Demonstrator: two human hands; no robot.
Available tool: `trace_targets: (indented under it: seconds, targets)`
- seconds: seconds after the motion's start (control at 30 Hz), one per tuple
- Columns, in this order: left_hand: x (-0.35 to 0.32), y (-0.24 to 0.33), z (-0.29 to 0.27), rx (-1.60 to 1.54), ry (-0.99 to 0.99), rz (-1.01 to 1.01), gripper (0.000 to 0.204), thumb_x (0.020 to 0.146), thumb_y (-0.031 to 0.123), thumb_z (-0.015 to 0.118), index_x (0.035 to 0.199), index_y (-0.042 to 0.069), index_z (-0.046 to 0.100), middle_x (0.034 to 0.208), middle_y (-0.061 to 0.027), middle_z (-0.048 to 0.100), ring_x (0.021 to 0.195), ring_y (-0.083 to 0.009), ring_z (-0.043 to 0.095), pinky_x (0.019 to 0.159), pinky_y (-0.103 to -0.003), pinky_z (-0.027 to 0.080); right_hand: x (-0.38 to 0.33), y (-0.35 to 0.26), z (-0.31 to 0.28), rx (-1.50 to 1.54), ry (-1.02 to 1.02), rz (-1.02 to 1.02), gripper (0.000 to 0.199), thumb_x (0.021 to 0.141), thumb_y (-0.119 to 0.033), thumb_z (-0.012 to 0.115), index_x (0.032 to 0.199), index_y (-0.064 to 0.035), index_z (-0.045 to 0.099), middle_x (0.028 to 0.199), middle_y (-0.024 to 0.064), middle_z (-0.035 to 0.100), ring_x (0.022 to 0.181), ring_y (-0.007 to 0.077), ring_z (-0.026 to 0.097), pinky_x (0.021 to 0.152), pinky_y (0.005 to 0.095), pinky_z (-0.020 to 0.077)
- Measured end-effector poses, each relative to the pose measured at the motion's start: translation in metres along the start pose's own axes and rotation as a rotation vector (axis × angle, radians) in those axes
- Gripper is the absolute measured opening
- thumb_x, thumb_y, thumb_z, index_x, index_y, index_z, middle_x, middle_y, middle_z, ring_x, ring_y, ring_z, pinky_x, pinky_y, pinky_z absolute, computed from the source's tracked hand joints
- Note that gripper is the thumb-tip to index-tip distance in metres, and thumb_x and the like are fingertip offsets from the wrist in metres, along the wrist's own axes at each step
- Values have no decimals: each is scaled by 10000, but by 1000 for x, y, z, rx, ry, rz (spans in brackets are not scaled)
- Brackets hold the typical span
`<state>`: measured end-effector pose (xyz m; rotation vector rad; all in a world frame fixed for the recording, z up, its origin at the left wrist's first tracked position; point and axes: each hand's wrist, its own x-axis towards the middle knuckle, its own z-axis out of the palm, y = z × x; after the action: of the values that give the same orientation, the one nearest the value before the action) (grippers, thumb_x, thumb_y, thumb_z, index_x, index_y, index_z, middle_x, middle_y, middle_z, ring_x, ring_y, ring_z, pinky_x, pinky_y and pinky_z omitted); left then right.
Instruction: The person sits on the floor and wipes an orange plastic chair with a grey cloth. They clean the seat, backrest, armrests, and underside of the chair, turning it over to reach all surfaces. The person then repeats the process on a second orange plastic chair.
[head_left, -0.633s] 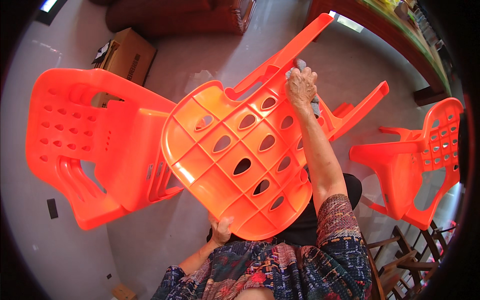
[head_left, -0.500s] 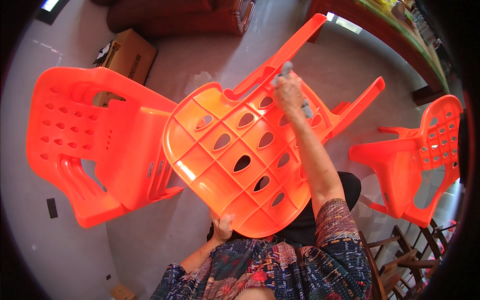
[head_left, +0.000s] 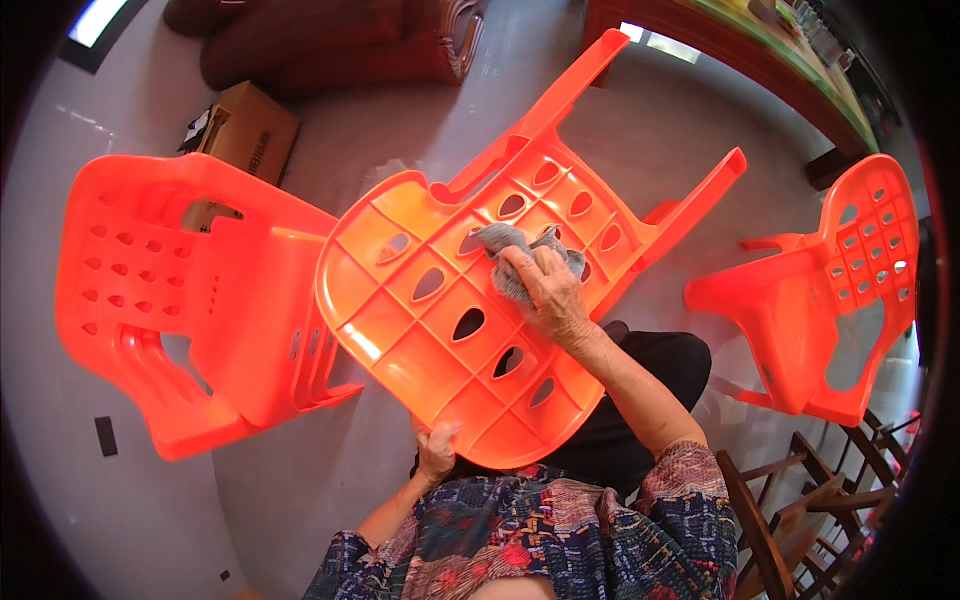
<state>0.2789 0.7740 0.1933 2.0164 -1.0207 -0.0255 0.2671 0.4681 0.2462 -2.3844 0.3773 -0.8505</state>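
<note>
The orange chair (head_left: pixel 430 335) tilts before the person, apparently plastic: likely light, stiff, slick, easiest held by its rim. The left hand (head_left: pixel 436 453) pinches its near edge; the right hand (head_left: pixel 553 292) bunches a soft-looking grey cloth (head_left: pixel 508 275) against its ribbing.

We see that the chairs (head_left: pixel 430 340) are bright orange, the cloth (head_left: pixel 506 246) is grey, the shirt (head_left: pixel 480 540) is dark with a many-coloured pattern, the trousers (head_left: pixel 662 368) black, and the sofa (head_left: pixel 340 50) reddish brown.

Dark multicoloured patterned top (head_left: pixel 580 530), black trousers (head_left: pixel 672 362)
</note>
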Motion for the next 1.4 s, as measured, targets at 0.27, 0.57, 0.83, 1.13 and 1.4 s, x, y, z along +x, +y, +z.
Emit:
trace_targets:
  seconds: [0.27, 0.57, 0.83, 1.13, 1.4]
  targets:
    - [-8, 7, 2, -404, 116, -452, 173, 696, -50, 616, 828, 50, 666, 882, -117, 634, 1080, -340, 515, 1013, -427, 354, 35, 109, -7, -474, 254, 305, 202, 841, -186, 588, 1037, -235, 581, 860, 89, 512, 740, 290, 568, 535, 396, 502]
    - [-18, -11, 3, 10, 2, -76, 26, 787, 30, 608, 806, 45, 599, 764, -92, 594, 831, -256, 580, 1028, -454, 317, 32, 103, -6, -436, 110, 338, 438, 783, -333, 680, 1150, -114, 587, 1100, 157, 501, 1016, 367, 484, 766, 465, 480]
    - [-6, -10, 1, 79, -27, 119, 101, 735, -10, 642, 806, 37, 588, 966, -142, 552, 850, -263, 561, 772, -380, 471, 11, 94, -3, -103, 26, 312, 200, 809, -203, 655, 938, -58, 609, 891, 167, 576, 858, 374, 578, 739, 471, 475]
    - [-8, -11, -6, 191, -133, 203, 69, 747, -24, 615, 774, 34, 591, 931, -148, 583, 851, -276, 564, 850, -405, 444, 19, 48, -31, 465, -185, 169, 398, 764, -80, 655, 1152, -91, 570, 1059, 137, 610, 1005, 327, 563, 839, 412, 449]
    - [-3, 1, -7, 132, -63, 142, 57, 772, -15, 605, 740, 31, 594, 942, -152, 583, 833, -268, 580, 807, -390, 473, 90, 122, 23, -378, 152, 140, 194, 816, -141, 599, 994, -65, 608, 1015, 95, 605, 956, 334, 549, 775, 410, 474]
